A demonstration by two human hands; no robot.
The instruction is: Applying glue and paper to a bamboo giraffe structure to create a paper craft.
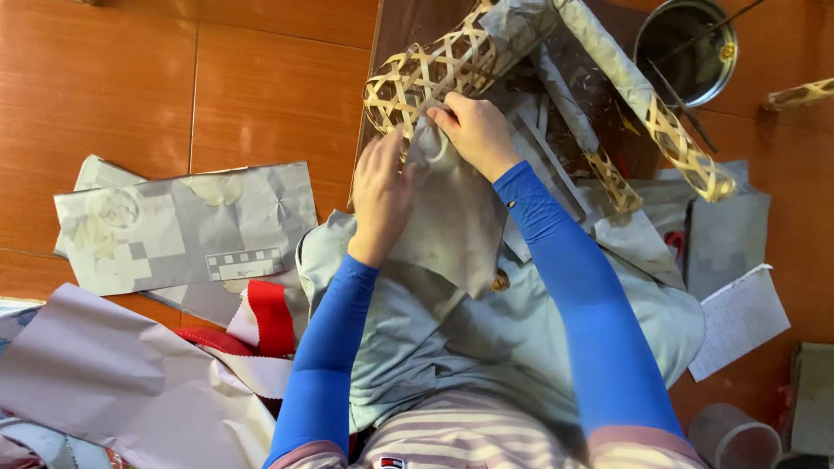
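Woven bamboo-strip lattice tube (430, 74) lies across your lap, half wrapped in grey paper sheet (452, 217). Your right hand (476, 130) pinches the paper's edge against the weave, while your left hand (380, 195) presses flat, fingers open, smoothing it.

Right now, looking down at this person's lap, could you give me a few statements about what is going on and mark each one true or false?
1. Both hands are on the grey paper sheet. True: the left hand presses it flat and the right hand pinches its top edge.
2. The woven bamboo frame is fully covered in paper. False: its near end is bare lattice.
3. A round metal bowl sits at the upper right. True.
4. The sleeves are red. False: they are blue.
5. The floor is grey concrete. False: it is reddish-brown tile.
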